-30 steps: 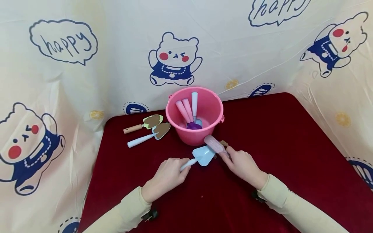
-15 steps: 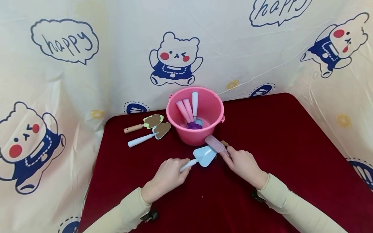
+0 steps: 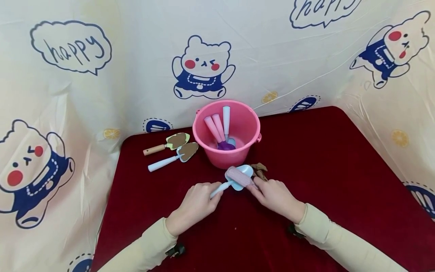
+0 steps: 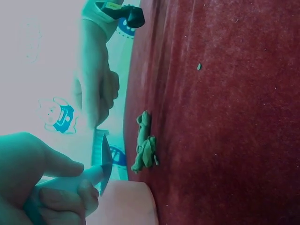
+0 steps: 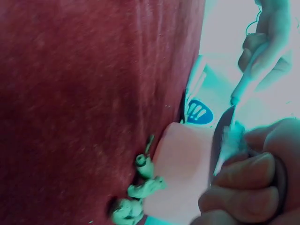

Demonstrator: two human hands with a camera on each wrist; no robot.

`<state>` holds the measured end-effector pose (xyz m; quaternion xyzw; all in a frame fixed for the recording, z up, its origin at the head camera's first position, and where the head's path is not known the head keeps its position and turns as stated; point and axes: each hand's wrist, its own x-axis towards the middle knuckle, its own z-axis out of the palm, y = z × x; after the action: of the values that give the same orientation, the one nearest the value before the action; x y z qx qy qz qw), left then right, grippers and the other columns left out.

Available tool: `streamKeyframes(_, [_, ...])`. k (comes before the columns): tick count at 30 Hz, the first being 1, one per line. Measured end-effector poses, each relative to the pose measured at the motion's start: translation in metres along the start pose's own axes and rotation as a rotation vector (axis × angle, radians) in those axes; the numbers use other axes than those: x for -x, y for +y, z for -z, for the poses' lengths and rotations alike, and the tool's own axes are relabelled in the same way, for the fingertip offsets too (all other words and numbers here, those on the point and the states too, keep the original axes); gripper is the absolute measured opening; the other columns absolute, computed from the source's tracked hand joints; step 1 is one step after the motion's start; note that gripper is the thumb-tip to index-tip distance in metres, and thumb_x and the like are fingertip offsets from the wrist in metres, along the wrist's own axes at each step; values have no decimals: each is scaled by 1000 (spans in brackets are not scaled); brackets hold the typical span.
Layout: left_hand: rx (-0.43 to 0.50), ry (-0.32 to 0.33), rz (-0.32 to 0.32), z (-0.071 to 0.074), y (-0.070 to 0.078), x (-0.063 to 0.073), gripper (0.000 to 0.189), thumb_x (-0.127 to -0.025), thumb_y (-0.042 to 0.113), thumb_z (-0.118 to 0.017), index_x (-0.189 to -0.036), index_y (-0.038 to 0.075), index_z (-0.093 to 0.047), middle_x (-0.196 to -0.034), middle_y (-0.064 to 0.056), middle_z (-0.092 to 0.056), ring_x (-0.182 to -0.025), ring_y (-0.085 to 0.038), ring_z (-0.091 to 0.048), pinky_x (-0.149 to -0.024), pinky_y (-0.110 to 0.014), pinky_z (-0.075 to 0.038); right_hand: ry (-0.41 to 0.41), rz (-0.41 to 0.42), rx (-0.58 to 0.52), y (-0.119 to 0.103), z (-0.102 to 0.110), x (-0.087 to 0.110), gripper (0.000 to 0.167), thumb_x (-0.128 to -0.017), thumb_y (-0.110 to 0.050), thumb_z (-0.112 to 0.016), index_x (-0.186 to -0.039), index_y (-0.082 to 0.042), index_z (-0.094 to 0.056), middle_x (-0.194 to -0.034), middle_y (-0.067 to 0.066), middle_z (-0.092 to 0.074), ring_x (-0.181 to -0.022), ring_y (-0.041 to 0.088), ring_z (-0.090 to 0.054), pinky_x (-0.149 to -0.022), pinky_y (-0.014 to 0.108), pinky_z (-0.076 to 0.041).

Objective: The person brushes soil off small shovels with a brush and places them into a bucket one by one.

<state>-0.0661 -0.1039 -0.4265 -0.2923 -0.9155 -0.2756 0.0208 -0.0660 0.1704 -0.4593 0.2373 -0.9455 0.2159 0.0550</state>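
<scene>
My left hand (image 3: 195, 204) grips the white-blue handle of a light-blue garden trowel (image 3: 247, 171), its blade pointing to the right in front of the bucket. An oblong pinkish-grey pad with a textured surface (image 3: 238, 176) is pinched in my right hand (image 3: 278, 198) and lies across the trowel blade. In the left wrist view the blade (image 4: 107, 161) is seen edge-on, raised over the table. Lumps of brown clay-like dirt (image 3: 259, 168) rest on the red cloth beyond my right fingers.
A pink bucket (image 3: 225, 160) holds several trowels standing handles up. Left of it lie two dirt-caked trowels: a wooden-handled one (image 3: 154, 150) and a white-handled one (image 3: 162, 164). The dark red cloth (image 3: 323, 162) covers the table; a printed curtain (image 3: 142, 49) surrounds it.
My right hand has moved left, bringing the pad from the blade's right edge over onto the blade. More of the brown lumps shows now. My left hand stays nearly still.
</scene>
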Motion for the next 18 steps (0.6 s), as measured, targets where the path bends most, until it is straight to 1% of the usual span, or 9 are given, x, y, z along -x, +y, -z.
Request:
streamKeyframes(3, [8, 7, -3, -1, -1, 0, 4, -96, 9, -71, -93, 10, -70, -65, 7, -49, -54, -5, -42, -48, -23, -38, 15, -70, 24, 6, 1, -1, 24, -102, -28, -68, -89, -10, -59, -55, -8, -36, -43, 4, -33, -40, 24, -32])
streamKeyframes(5, [13, 5, 0, 0, -1, 0, 3, -96, 9, -71, -93, 9, -70, -65, 7, -49, -53, -5, -42, -47, -24, -38, 25, -86, 21, 7, 2, -1, 23, -102, -28, -67, -90, -10, -59, -54, -7, -37, -43, 5, -33, -41, 24, -33])
streamKeyframes(7, [11, 5, 5, 0, -2, -1, 5, -96, 10, -72, -92, 9, -70, -64, 7, -49, -53, -5, -41, -48, -24, -39, 18, -60, 3, 5, 2, -2, 25, -102, -27, -67, -87, -11, -56, -55, -7, -36, -44, 4, -33, -41, 24, -32])
streamKeyframes(10, [8, 0, 12, 0, -2, -3, 7, -95, 11, -72, -90, 10, -69, -63, 8, -47, -53, -6, -41, -48, -24, -39, -3, 26, -29, -1, 0, -2, 25, -102, -27, -68, -87, -12, -55, -56, -9, -36, -44, 2, -33, -42, 22, -32])
streamKeyframes(12, [0, 2, 10, 0, -2, -4, 8, -95, 11, -73, -88, 11, -68, -62, 8, -46, -53, -6, -41, -48, -25, -39, -12, 59, -36, -4, -1, -1, 25, -102, -26, -68, -87, -12, -54, -56, -11, -36, -45, 1, -33, -42, 21, -32])
streamKeyframes(14, [0, 3, 11, 0, -2, -4, 9, -95, 10, -73, -87, 12, -68, -61, 9, -44, -53, -6, -40, -48, -24, -38, -11, 58, -25, -5, -3, 0, 25, -101, -26, -69, -87, -13, -54, -56, -12, -36, -45, 0, -33, -41, 21, -32])
streamKeyframes(18, [8, 16, 5, 0, -3, -3, 11, -94, 8, -74, -87, 12, -67, -63, 8, -46, -53, -6, -41, -48, -24, -38, 7, -16, 5, 0, -3, 0, 25, -101, -27, -69, -87, -12, -55, -55, -9, -36, -43, 3, -33, -40, 23, -32])
